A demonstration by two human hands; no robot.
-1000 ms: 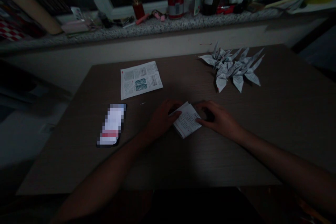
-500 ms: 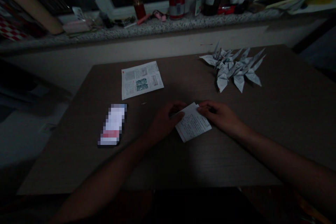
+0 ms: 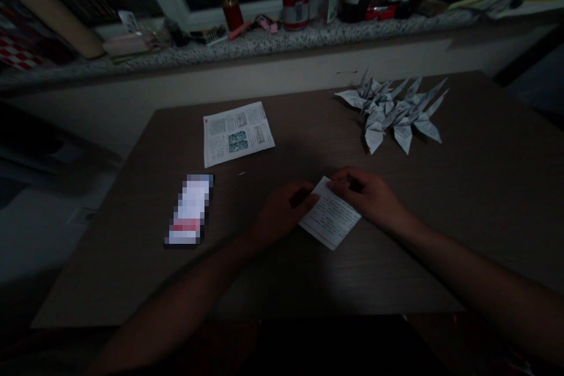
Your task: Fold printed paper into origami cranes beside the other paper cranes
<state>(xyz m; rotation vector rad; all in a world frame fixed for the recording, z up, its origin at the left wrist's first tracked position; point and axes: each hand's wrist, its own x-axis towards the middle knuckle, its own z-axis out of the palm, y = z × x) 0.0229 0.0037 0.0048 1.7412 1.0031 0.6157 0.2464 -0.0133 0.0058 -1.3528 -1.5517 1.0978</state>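
A small folded sheet of printed paper lies on the brown table in front of me. My left hand pinches its left upper edge with curled fingers. My right hand grips the top right corner, fingers bent over the paper. Both hands meet near the top of the sheet. The room is dim.
A pile of several folded paper cranes sits at the far right of the table. A flat printed sheet lies far left, with a phone nearer. A stone ledge behind holds cans, bottles and clutter.
The folded paper has been turned and shifted toward me and to the right, showing a wider face. Both hands followed it, staying at its upper edge.
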